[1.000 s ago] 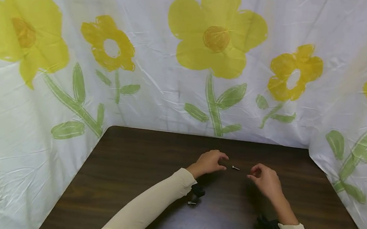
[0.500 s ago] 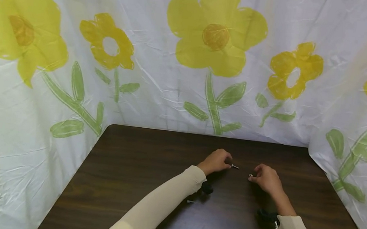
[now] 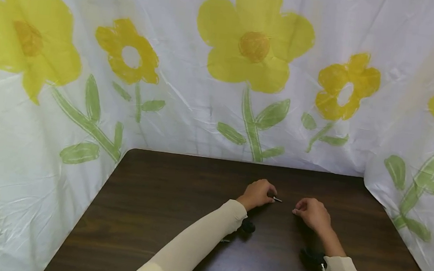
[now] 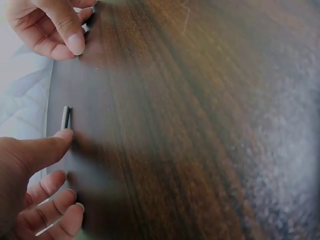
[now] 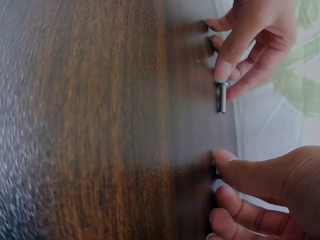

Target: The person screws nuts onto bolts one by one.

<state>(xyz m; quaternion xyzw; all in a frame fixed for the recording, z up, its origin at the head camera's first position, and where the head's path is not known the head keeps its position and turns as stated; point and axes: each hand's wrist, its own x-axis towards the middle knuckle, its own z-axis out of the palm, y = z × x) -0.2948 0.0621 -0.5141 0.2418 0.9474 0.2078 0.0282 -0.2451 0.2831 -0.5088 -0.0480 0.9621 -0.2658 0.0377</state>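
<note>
Between the thumb and finger of my left hand [image 3: 258, 193] is a small metal bolt [image 3: 278, 200], pinched at its head end, low over the dark table. Its threaded shank [image 4: 65, 117] sticks out past the thumb in the left wrist view. To the right, a short gap away, my right hand [image 3: 313, 214] has thumb and forefinger brought together at the tips. A small ring-like nut showed there half a second ago; now the fingers mostly hide it. In the right wrist view, the bolt [image 5: 223, 97] points toward my right thumb [image 5: 240, 172].
A second small bolt [image 3: 225, 241] lies on the brown wood-grain table [image 3: 145, 216], partly behind my left sleeve [image 3: 198, 239]. A white curtain [image 3: 187, 119] with yellow flowers hangs along the table's back and sides. Dark wrist cameras sit under both wrists.
My left hand has moved right and taken hold of the bolt that lay loose on the table. The right hand has stayed nearly in place; the nut at its fingertips is now mostly hidden.
</note>
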